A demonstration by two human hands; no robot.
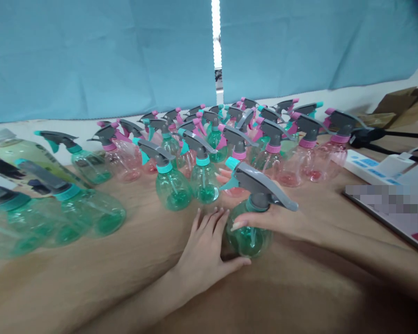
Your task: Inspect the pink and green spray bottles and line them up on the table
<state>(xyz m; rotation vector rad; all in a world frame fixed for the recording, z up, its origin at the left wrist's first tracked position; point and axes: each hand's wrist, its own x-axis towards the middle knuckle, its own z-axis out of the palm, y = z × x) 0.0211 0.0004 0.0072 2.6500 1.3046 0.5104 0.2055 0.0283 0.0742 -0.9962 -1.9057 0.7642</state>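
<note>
A green spray bottle with a grey and turquoise trigger head stands slightly tilted on the brown table in front of me. My right hand is closed around its upper body and neck, the thumb across the near side and most of the other fingers hidden behind it. To its left, my left hand rests low with fingers stretched out and the thumb apart, near the bottle's base; whether it touches the bottle I cannot tell. Just behind stand two more green spray bottles.
Several pink and green spray bottles crowd the back of the table. More green ones, partly blurred, lean at left beside a yellowish bag. At right are a white power strip, black cables and a flat device. Blue cloth hangs behind.
</note>
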